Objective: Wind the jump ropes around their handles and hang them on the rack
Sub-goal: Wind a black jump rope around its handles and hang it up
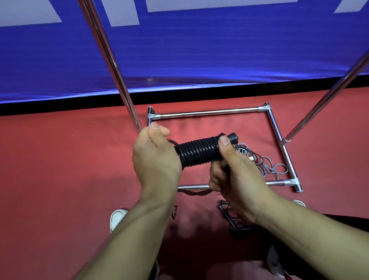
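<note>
I'm near the end of winding the black jump rope (199, 153): its cord sits in tight coils along the paired handles, held level in front of me over the rack's base (208, 113). My left hand (156, 158) is curled round the left end, thumb up, with a small loop of cord showing beside it. My right hand (230, 173) grips the right end, thumb pressed on the last coils just short of the handle cap.

I judge the winding all but finished. The next move calls for tucking or locking the loose end so the coils don't spring off, then lifting the bundle up to the rack's top bar, which is out of view.

On the red floor (47, 188), a grey rope (266, 165) lies tangled inside the base frame, another black rope (233, 221) lies in a heap near my feet, and a reddish braided rope (193, 193) lies under my wrists. The two chrome uprights (111, 61) flank my reach, and the loose ropes could snag my shoes (116, 218).
</note>
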The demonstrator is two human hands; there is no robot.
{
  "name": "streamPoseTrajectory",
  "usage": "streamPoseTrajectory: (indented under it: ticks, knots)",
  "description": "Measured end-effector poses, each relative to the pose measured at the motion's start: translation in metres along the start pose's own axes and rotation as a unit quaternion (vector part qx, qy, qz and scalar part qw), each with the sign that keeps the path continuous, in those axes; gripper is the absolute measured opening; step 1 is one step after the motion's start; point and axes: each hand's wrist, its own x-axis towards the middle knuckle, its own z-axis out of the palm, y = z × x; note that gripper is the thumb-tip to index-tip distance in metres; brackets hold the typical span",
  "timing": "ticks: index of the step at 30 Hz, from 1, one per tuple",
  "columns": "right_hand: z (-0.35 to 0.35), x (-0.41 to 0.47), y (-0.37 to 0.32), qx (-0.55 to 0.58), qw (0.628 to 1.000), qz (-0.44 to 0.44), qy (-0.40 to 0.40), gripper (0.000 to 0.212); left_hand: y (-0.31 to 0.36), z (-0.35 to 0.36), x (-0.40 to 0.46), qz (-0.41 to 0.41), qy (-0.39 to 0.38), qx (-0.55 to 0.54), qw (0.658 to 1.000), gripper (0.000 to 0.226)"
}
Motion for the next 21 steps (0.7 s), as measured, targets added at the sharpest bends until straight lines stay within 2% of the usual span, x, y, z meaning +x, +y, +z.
streamPoseTrajectory:
  ticks: [2,4,6,9,16,18,21]
  knots:
    - [-0.007,-0.002,0.001,-0.130,0.991,-0.026,-0.029,0.051,-0.002,0.000,0.011,-0.013,-0.005,-0.015,1.000,0.041]
    - [-0.015,-0.004,0.004,-0.262,0.961,-0.053,-0.075,0.045,-0.005,-0.001,0.020,-0.035,-0.010,-0.041,0.998,0.042]
    - [-0.023,-0.011,0.008,-0.303,0.943,-0.044,-0.130,0.035,-0.006,-0.002,0.023,-0.067,-0.028,-0.067,0.995,0.041]
    - [-0.033,-0.022,0.010,-0.349,0.914,-0.027,-0.203,0.031,-0.007,-0.003,0.022,-0.092,-0.066,-0.067,0.991,0.040]
    - [-0.033,-0.029,0.009,-0.490,0.821,-0.086,-0.281,0.026,-0.010,-0.006,0.024,-0.075,-0.085,-0.066,0.991,0.039]
    - [-0.034,-0.028,0.011,-0.490,0.821,-0.057,-0.286,0.021,-0.009,-0.005,0.020,-0.063,-0.136,-0.065,0.987,0.037]
    - [-0.032,-0.028,0.020,-0.475,0.843,-0.007,-0.252,0.021,-0.008,-0.005,0.015,-0.035,-0.200,-0.035,0.979,0.040]
